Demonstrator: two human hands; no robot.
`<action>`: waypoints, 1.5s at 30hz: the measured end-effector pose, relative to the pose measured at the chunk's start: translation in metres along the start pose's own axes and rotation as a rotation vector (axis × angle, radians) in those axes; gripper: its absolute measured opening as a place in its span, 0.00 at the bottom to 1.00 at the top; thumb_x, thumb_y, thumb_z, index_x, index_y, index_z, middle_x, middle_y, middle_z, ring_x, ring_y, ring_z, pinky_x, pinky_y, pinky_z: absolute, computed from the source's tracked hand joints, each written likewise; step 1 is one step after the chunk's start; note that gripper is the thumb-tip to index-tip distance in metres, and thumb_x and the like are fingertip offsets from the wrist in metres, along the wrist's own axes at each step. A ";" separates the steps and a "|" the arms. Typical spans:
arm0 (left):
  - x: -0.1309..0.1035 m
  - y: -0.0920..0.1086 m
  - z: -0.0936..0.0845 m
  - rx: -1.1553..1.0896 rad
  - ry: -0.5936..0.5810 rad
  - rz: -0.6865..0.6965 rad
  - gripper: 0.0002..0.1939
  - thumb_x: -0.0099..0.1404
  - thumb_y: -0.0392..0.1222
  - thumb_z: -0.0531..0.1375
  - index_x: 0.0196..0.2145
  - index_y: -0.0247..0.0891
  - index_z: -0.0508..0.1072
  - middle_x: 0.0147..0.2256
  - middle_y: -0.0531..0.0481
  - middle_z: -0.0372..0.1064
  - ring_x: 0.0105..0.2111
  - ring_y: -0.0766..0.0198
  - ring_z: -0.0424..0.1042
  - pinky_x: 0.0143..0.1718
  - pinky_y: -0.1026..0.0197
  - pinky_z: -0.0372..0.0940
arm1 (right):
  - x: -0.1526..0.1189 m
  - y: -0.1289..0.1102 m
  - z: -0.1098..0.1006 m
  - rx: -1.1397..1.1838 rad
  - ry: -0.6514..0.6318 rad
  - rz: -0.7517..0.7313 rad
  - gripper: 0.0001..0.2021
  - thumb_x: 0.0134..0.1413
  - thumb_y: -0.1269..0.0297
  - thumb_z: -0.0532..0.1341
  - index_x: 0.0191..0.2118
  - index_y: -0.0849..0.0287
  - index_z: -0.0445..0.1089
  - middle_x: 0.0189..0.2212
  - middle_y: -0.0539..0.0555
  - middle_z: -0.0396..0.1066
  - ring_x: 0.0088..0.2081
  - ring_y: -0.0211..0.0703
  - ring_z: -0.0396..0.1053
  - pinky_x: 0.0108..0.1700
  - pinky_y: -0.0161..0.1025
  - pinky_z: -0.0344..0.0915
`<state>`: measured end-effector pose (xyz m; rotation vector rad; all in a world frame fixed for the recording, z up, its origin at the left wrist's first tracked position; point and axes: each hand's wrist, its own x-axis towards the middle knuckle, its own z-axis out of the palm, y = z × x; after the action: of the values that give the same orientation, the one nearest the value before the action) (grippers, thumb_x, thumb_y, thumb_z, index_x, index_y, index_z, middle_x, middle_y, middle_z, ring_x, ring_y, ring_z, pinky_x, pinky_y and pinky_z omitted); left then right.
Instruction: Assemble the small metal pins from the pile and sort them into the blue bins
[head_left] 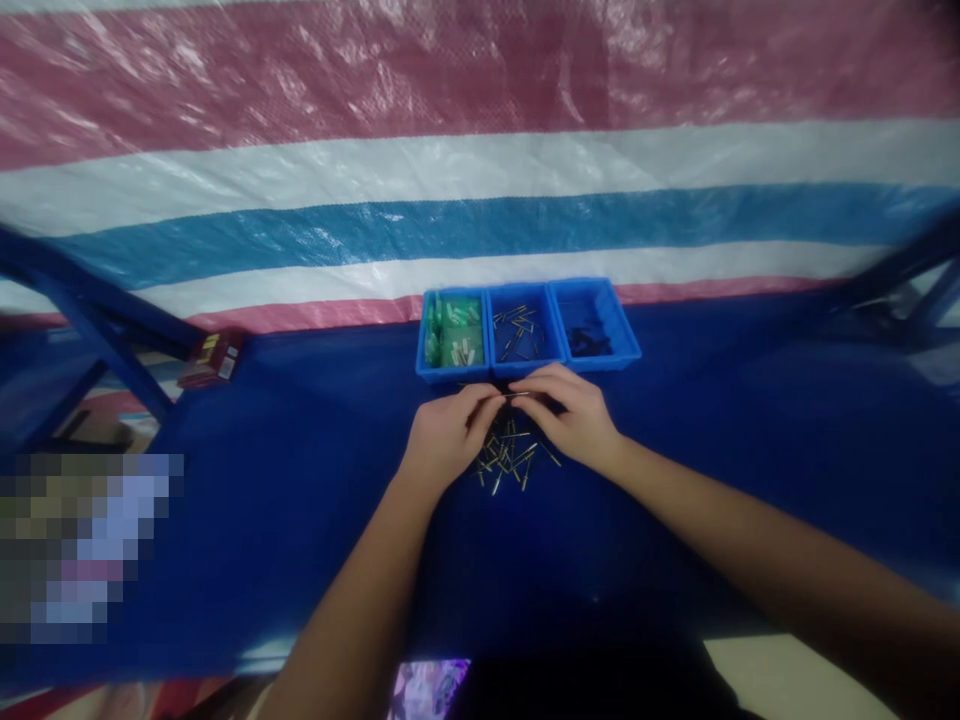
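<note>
Metal pins [508, 458] on table [315, 520]; three bins [527, 330] behind.

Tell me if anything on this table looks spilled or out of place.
Only the loose pile of metal pins might look spilled: it lies crisscross on the blue table, outside the middle bin, which holds similar pieces. It may be deliberate.

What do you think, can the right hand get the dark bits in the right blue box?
Probably yes: the dark bits lie in an open box just past the right hand, nothing over them. But its fingers pinch a metal pin, so may need freeing first.
</note>
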<state>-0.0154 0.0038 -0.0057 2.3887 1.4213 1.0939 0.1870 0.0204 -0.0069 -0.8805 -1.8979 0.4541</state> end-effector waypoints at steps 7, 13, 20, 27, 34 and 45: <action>0.000 0.000 -0.001 -0.021 0.000 -0.021 0.10 0.72 0.46 0.57 0.41 0.39 0.76 0.28 0.54 0.76 0.25 0.70 0.73 0.30 0.67 0.64 | 0.001 -0.002 0.000 -0.001 0.025 0.010 0.06 0.61 0.69 0.63 0.43 0.57 0.77 0.38 0.56 0.78 0.40 0.44 0.75 0.44 0.44 0.74; 0.000 0.001 0.001 -0.091 0.025 -0.045 0.09 0.70 0.44 0.59 0.45 0.41 0.77 0.31 0.54 0.77 0.27 0.70 0.74 0.34 0.68 0.68 | -0.001 -0.002 0.000 -0.010 0.046 -0.009 0.06 0.61 0.68 0.64 0.42 0.56 0.78 0.38 0.55 0.79 0.39 0.45 0.76 0.44 0.45 0.75; 0.000 0.001 -0.002 -0.089 -0.024 -0.038 0.11 0.72 0.45 0.57 0.39 0.40 0.77 0.32 0.53 0.78 0.28 0.69 0.75 0.32 0.67 0.67 | 0.000 -0.003 0.000 0.024 0.049 -0.046 0.08 0.60 0.69 0.64 0.44 0.55 0.78 0.38 0.55 0.80 0.39 0.45 0.77 0.42 0.45 0.76; 0.000 0.000 0.003 -0.119 0.046 -0.018 0.10 0.70 0.45 0.60 0.45 0.42 0.78 0.33 0.53 0.79 0.28 0.68 0.77 0.37 0.66 0.71 | -0.001 -0.002 0.001 0.026 0.047 -0.037 0.07 0.61 0.68 0.64 0.43 0.55 0.78 0.37 0.55 0.80 0.38 0.45 0.77 0.42 0.45 0.76; 0.000 0.001 -0.001 -0.129 -0.043 -0.076 0.11 0.73 0.45 0.56 0.40 0.40 0.77 0.30 0.54 0.78 0.27 0.68 0.76 0.32 0.68 0.68 | 0.000 -0.004 0.001 0.052 0.029 -0.076 0.08 0.60 0.69 0.64 0.44 0.54 0.78 0.37 0.55 0.80 0.38 0.45 0.77 0.41 0.46 0.76; -0.001 0.003 0.004 -0.237 -0.025 -0.135 0.09 0.70 0.43 0.59 0.44 0.42 0.77 0.33 0.53 0.79 0.28 0.69 0.77 0.33 0.68 0.70 | -0.001 -0.004 0.002 0.027 0.050 -0.074 0.08 0.61 0.69 0.64 0.43 0.54 0.78 0.36 0.55 0.80 0.38 0.45 0.77 0.41 0.46 0.76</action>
<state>-0.0115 0.0023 -0.0079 2.1046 1.3388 1.1247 0.1836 0.0170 -0.0056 -0.7945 -1.8681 0.4082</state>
